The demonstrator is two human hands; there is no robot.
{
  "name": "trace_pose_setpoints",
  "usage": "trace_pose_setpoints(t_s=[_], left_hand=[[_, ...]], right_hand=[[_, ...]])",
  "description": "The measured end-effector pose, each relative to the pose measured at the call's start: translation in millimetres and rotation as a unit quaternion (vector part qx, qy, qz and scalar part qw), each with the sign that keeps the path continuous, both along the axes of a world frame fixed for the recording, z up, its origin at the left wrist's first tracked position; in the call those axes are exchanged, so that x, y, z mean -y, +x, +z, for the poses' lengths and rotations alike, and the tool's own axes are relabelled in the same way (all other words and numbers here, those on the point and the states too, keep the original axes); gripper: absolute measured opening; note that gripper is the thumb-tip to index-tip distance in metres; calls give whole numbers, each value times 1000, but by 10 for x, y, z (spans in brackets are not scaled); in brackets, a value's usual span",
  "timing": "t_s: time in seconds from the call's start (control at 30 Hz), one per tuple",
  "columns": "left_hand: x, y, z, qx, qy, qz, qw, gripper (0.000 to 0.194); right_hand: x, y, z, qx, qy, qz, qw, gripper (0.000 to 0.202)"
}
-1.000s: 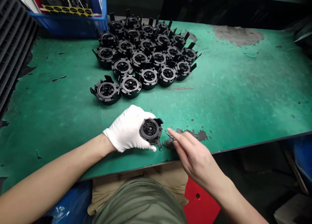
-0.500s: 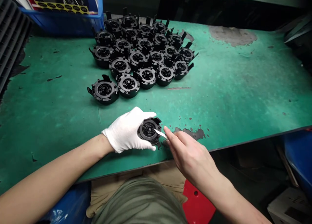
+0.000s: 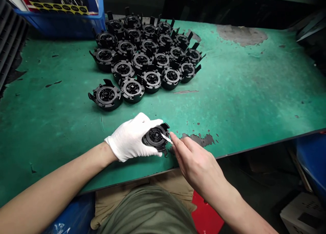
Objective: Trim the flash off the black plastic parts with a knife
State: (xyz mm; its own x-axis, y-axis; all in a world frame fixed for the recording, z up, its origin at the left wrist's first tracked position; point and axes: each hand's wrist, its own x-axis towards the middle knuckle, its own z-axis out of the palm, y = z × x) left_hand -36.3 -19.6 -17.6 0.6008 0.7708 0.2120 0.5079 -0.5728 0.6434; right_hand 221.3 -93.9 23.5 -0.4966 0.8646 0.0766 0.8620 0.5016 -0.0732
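Olive-green shirt (image 3: 147,215) closest, red panel (image 3: 206,215) to its right, below the near edge of the table (image 3: 254,101). Next out, black part (image 3: 154,136) near that edge, recessed face up; lifted or resting, cannot tell. Left hand (image 3: 132,137) in white fabric, spread wide around the left side of the rim, fingers and thumb on opposite sides. Right hand (image 3: 200,161) bare, pinched narrow on blade tool (image 3: 166,138), rest of the tool hidden in the grip. Tip over the face, between two prongs, aimed toward the covered palm — contact or small gap, cannot tell.

Main risk, judging by the pose: skid of the tip across the face, likely from too much push or a shallow angle. Probable result: gouged plastic or cut fabric. Possible twist of the part too, from support on one side only. Bare fingertips very close to the blade — nick likely after any forward slip.

Worn patch (image 3: 203,139) just beyond the right knuckles. Farther, tight cluster of similar parts (image 3: 132,88), prongs upward; knock-on shove possible from a careless reach. Behind at left, blue bin (image 3: 68,26) with yellow label strip (image 3: 58,8).
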Motion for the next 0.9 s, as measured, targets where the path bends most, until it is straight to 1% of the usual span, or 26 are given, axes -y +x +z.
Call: trace_pose_setpoints(t_s=[0.3, 0.5, 0.73, 0.9], left_hand=[[-13, -12, 4, -3, 25, -11, 1000, 97], [-20, -1, 28, -18, 10, -8, 1000, 95], [-27, -7, 25, -16, 1, -11, 1000, 92], [-42, -20, 24, -15, -16, -19, 1000, 93]], right_hand=[[-74, 55, 55, 2, -43, 13, 999, 38], [-53, 39, 90, 67, -15, 9, 998, 43], [-35, -9, 149, 83, -2, 3, 997, 47], [-31, -21, 148, 92, -8, -9, 996, 45]])
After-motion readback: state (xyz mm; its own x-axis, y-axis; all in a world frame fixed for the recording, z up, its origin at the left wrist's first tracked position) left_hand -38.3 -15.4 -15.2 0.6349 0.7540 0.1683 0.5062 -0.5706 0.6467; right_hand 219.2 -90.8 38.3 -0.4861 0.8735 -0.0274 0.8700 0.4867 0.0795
